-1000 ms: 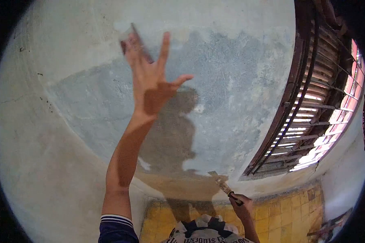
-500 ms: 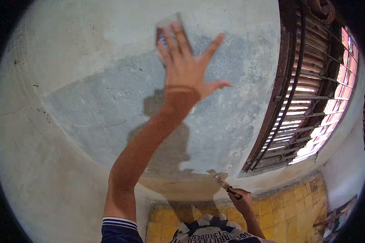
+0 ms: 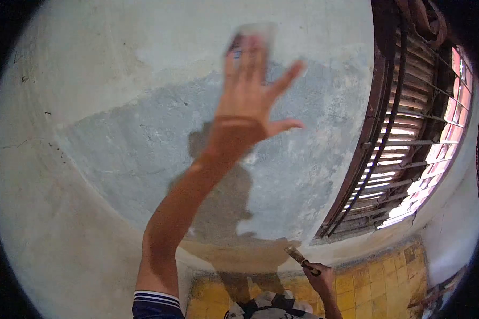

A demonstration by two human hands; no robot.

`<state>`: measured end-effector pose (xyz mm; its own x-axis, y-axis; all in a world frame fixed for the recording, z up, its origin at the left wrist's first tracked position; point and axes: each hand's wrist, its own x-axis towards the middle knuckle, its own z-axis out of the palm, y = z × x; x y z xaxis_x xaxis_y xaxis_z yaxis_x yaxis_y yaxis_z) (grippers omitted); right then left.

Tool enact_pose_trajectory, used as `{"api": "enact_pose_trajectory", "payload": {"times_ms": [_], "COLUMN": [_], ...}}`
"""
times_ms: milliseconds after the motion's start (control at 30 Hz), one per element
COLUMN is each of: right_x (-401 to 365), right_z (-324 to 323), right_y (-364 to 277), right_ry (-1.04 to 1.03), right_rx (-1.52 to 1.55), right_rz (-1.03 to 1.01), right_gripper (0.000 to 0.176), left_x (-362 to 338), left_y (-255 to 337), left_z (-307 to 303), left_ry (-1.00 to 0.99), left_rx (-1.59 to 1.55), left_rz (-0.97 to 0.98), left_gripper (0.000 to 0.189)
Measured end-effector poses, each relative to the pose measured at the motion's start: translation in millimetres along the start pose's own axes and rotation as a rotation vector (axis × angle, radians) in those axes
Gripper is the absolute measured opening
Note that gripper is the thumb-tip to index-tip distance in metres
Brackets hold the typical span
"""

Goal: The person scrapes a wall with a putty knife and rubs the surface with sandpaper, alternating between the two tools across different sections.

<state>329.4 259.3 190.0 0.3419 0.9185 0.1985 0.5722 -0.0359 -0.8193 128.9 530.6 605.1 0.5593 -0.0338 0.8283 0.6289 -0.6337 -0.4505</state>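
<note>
High on the wall (image 3: pixel 159 127), my left hand (image 3: pixel 245 101) presses a small printed piece of sandpaper (image 3: pixel 237 45) flat under its long fingers. The thumb and little-used outer finger are spread away from it, and motion smears the fingertips and the sheet. Lower down on the right, my right hand (image 3: pixel 320 279) is closed around the dark handle of a putty knife (image 3: pixel 297 255). Its blade points up and left towards the base of the wall. A grey-blue rough patch of wall lies behind my left forearm.
A dark-framed window (image 3: pixel 378 127) with slats and metal bars stands on the right. Yellow tiles (image 3: pixel 372 276) cover the floor below. Some dark wooden pieces (image 3: pixel 439 292) lie at the lower right. My shadow (image 3: pixel 223 196) falls across the wall.
My left hand and the sandpaper have shifted right and slightly down in view. My right hand with the putty knife sits a little lower, and the whole view has tilted slightly upwards.
</note>
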Motion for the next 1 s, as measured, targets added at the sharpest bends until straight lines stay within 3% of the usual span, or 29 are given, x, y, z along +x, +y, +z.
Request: {"api": "enact_pose_trajectory", "payload": {"times_ms": [67, 133, 233, 333, 433, 533, 633, 733, 833, 1000], "right_x": [4.9, 8.2, 15.0, 22.8, 26.3, 25.3, 22.2, 15.5, 11.9, 11.9], "right_z": [-2.8, 0.4, 8.0, 23.1, 27.1, 25.1, 26.9, 32.3, 17.2, 19.6], "right_y": [-8.9, -10.8, -14.3, 4.9, -4.9, -13.5, -4.8, 11.3, -3.5, -1.8], "right_ry": [0.006, 0.012, 0.001, -0.019, -0.01, -0.032, 0.007, 0.069, 0.006, -0.009], "right_rx": [0.034, 0.143, 0.221, 0.156, 0.21, 0.172, 0.181, 0.131, 0.086, 0.104], "right_rz": [0.023, 0.065, 0.065, -0.03, -0.047, 0.031, -0.003, -0.021, 0.037, 0.059], "right_gripper": [0.027, 0.027, 0.026, 0.027, 0.026, 0.025, 0.024, 0.024, 0.023, 0.027], "left_x": [-24.9, -57.9, -76.5, -65.9, -32.9, -10.4, -10.8, -9.2, -5.4, -15.6], "left_y": [-43.1, -75.6, -75.4, -74.3, -31.7, 8.2, 9.9, 13.4, 11.5, 1.5], "left_z": [-9.8, -24.4, -36.7, -17.7, -1.4, 9.4, 22.4, 26.6, 21.3, 15.8], "left_ry": [0.181, 0.199, 0.195, 0.283, 0.408, 0.302, 0.157, 0.245, 0.39, 0.187], "left_rx": [0.011, 0.177, 0.111, 0.006, -0.061, -0.08, 0.103, -0.088, -0.12, -0.028], "left_rz": [0.029, -0.108, -0.385, -0.156, -0.005, 0.124, 0.106, 0.045, 0.053, 0.119], "left_gripper": [0.122, 0.128, 0.13, 0.127, 0.125, 0.129, 0.128, 0.129, 0.124, 0.131]}}
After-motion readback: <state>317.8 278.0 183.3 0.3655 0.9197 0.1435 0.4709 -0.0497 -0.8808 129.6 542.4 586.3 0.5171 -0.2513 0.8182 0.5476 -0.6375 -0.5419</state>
